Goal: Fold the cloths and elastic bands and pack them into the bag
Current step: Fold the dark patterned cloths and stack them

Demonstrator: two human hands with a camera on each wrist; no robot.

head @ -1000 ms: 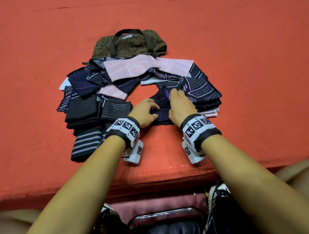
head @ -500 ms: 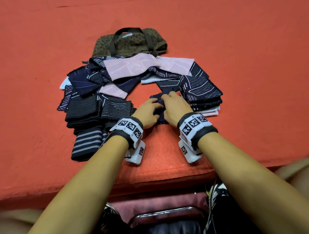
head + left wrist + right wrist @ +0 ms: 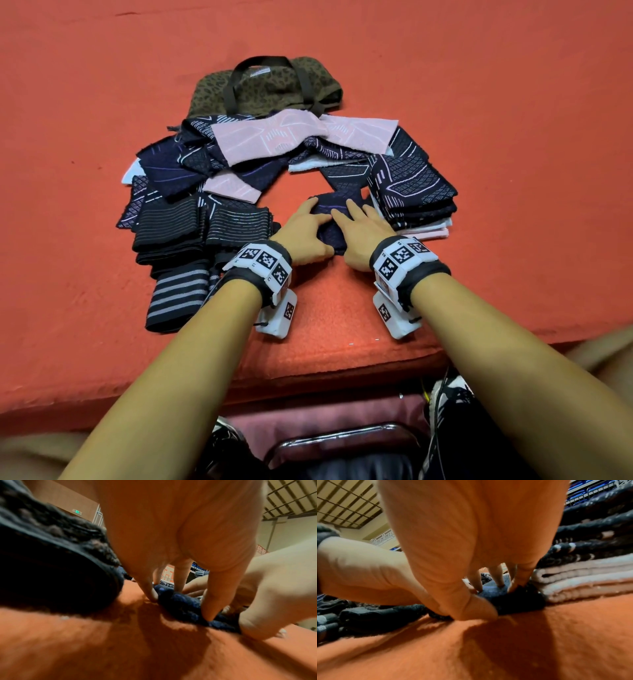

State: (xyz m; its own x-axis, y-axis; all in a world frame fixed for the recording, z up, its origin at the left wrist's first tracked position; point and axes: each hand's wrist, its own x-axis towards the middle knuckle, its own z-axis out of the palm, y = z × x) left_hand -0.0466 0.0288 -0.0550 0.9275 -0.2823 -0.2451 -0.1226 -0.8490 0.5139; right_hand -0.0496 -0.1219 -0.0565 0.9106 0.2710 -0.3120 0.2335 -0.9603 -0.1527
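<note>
A small navy cloth (image 3: 339, 201) lies folded on the red table between two piles. My left hand (image 3: 313, 219) presses on its left part with straight fingers (image 3: 178, 582), the thumb on the near edge. My right hand (image 3: 356, 219) lies flat on its right part, fingers spread, its thumb (image 3: 477, 609) at the near edge. From the wrists the cloth (image 3: 181, 603) (image 3: 520, 601) shows as a thick dark bundle under the fingertips. The brown leopard-print bag (image 3: 270, 85) lies flat at the far side with its black handles on top.
Loose navy and pink cloths (image 3: 260, 144) lie heaped in front of the bag. Dark striped elastic bands (image 3: 174, 298) lie folded at the left. A stack of folded cloths (image 3: 414, 192) rises right of my right hand. The table's front edge (image 3: 325, 373) is near my wrists.
My right hand has laid the raised flap down and now lies flat on the cloth. My left hand has gone from curled to stretched out over it.
</note>
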